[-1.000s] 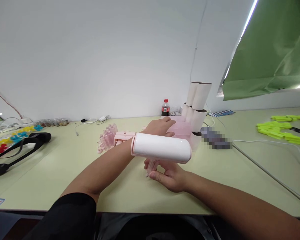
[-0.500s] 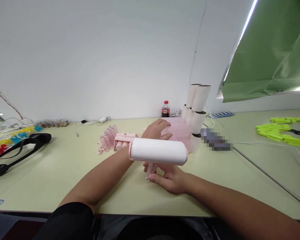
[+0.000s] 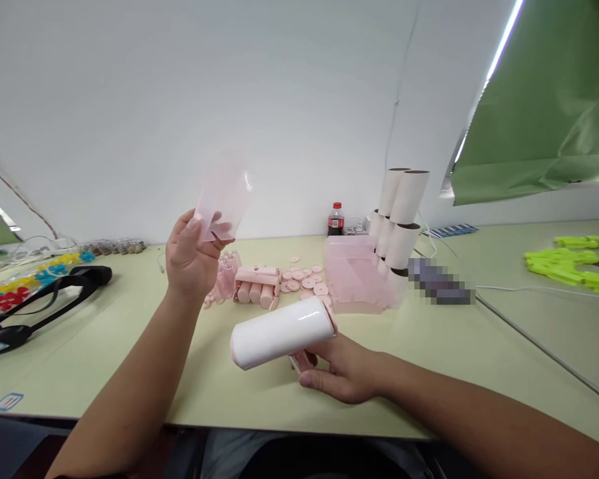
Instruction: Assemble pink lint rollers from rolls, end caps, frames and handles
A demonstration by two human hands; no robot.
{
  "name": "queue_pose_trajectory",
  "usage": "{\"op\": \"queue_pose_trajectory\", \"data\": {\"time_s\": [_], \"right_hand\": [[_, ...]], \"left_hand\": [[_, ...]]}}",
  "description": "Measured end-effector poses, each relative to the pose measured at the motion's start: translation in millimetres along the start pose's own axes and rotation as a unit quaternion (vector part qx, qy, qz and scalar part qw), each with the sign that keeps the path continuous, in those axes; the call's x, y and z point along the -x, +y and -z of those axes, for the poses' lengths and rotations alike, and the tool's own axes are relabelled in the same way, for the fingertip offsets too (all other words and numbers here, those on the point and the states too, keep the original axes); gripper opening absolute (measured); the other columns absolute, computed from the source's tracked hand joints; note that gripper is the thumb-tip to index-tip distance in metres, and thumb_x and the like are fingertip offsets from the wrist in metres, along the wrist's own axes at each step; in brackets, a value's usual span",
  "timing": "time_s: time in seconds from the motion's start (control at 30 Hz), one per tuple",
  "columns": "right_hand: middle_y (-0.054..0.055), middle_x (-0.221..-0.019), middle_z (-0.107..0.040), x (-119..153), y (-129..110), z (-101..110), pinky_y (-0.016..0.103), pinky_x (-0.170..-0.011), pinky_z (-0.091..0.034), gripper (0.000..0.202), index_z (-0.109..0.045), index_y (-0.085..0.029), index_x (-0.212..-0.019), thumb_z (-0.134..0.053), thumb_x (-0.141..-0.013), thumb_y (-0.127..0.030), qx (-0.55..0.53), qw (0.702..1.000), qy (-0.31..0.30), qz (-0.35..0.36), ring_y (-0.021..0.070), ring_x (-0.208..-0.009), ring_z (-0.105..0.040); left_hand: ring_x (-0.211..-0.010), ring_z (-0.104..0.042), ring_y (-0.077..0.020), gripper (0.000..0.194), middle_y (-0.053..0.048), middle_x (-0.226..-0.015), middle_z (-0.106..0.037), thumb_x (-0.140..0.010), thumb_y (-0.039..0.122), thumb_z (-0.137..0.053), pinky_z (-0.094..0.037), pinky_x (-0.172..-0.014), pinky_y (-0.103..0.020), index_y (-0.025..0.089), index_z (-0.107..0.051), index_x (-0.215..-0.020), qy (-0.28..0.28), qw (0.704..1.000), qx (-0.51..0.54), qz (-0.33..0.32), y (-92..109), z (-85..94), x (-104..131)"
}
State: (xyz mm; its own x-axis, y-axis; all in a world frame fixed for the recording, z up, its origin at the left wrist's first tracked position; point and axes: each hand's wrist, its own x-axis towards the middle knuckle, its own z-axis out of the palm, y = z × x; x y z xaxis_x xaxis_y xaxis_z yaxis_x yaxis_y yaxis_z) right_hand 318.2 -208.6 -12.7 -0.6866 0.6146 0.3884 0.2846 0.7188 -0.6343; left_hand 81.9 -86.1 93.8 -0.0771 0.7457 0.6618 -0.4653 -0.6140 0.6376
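Observation:
Raised at the left, my left hand [image 3: 192, 256] grips a translucent pink plastic cover [image 3: 225, 203] by its lower part. My right hand [image 3: 339, 366] holds a lint roller by its clear pink handle, low over the table's front. The white roll [image 3: 283, 332] of this roller points left and slightly down. Behind it lie pink round discs [image 3: 307, 283], a group of pink cylindrical parts [image 3: 256, 287] and clear pink handles [image 3: 227, 273]. More translucent pink covers [image 3: 352, 273] are piled to the right of the discs.
White rolls [image 3: 402, 246] stand stacked at the right, near a cola bottle [image 3: 336, 219]. Further right are a pixelated object [image 3: 440, 281], a cable and yellow-green plastic parts [image 3: 562, 263]. At the left lie a black strap-like frame [image 3: 72, 293] and coloured flower shapes [image 3: 44, 271].
My left hand has moved from the cover pile up and left, now with a cover in it. The roller has turned in my right hand, its rounded end now pointing left instead of right.

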Motion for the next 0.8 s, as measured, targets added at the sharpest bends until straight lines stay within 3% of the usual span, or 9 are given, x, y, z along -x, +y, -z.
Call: {"op": "queue_pose_trajectory", "data": {"time_s": [0.1, 0.2, 0.3, 0.43, 0.6, 0.8], "right_hand": [[0.001, -0.073, -0.052, -0.9, 1.3, 0.6, 0.026, -0.060, -0.041, 0.016, -0.055, -0.018, -0.086, -0.056, -0.088, -0.035, -0.011, 1.000, -0.007, -0.008, 0.0133, -0.063, -0.045], [-0.002, -0.070, -0.048, -0.9, 3.4, -0.5, 0.024, -0.056, -0.039, 0.019, -0.054, -0.018, -0.083, -0.058, -0.087, -0.037, -0.094, 0.995, 0.005, -0.044, 0.0114, -0.060, -0.043], [-0.003, -0.070, -0.047, -0.1, 8.0, -1.8, 0.022, -0.052, -0.038, 0.029, -0.056, -0.018, -0.091, -0.061, -0.088, -0.046, -0.208, 0.971, 0.045, -0.110, 0.0104, -0.059, -0.043], [-0.001, -0.073, -0.055, -0.4, 14.5, -1.6, 0.022, -0.051, -0.039, 0.043, -0.056, -0.017, -0.101, -0.067, -0.083, -0.055, -0.317, 0.931, 0.084, -0.161, 0.0101, -0.058, -0.047], [0.001, -0.072, -0.059, -2.7, 16.6, -0.8, 0.022, -0.054, -0.039, 0.045, -0.057, -0.016, -0.100, -0.069, -0.082, -0.055, -0.342, 0.920, 0.111, -0.157, 0.0115, -0.063, -0.053], [0.001, -0.073, -0.062, -4.4, 17.5, -1.5, 0.021, -0.049, -0.035, 0.046, -0.056, -0.016, -0.100, -0.070, -0.081, -0.055, -0.359, 0.909, 0.116, -0.174, 0.0089, -0.055, -0.047]], "left_hand": [[-0.075, -0.068, -0.0160, 0.032, -0.001, -0.091, -0.072, -0.071, 0.047, -0.076, -0.057, -0.063, -0.028, 0.026, -0.066, -0.094, 0.007, 1.000, 0.020, 0.010, 1.3, 8.7, 9.9], [-0.066, -0.066, -0.0152, 0.033, 0.000, -0.080, -0.071, -0.067, 0.043, -0.078, -0.054, -0.059, -0.027, 0.024, -0.068, -0.093, -0.016, 0.999, 0.024, 0.033, -9.0, 9.8, 20.0], [-0.062, -0.063, -0.0151, 0.033, -0.001, -0.075, -0.068, -0.065, 0.039, -0.078, -0.052, -0.058, -0.029, 0.021, -0.070, -0.091, -0.044, 0.997, -0.007, 0.069, -22.6, 8.0, 27.6], [-0.075, -0.063, -0.0189, 0.033, -0.005, -0.089, -0.069, -0.067, 0.037, -0.076, -0.051, -0.065, -0.031, 0.019, -0.073, -0.095, -0.088, 0.990, -0.062, 0.096, -35.3, 8.0, 35.0], [-0.087, -0.060, -0.0204, 0.028, -0.006, -0.099, -0.066, -0.071, 0.035, -0.073, -0.048, -0.072, -0.030, 0.021, -0.074, -0.096, -0.111, 0.986, -0.098, 0.072, -40.4, 10.5, 39.6], [-0.085, -0.057, -0.0207, 0.026, -0.006, -0.096, -0.063, -0.070, 0.037, -0.073, -0.046, -0.071, -0.031, 0.021, -0.074, -0.091, -0.100, 0.981, -0.159, 0.043, -39.3, 12.6, 37.2]]}}
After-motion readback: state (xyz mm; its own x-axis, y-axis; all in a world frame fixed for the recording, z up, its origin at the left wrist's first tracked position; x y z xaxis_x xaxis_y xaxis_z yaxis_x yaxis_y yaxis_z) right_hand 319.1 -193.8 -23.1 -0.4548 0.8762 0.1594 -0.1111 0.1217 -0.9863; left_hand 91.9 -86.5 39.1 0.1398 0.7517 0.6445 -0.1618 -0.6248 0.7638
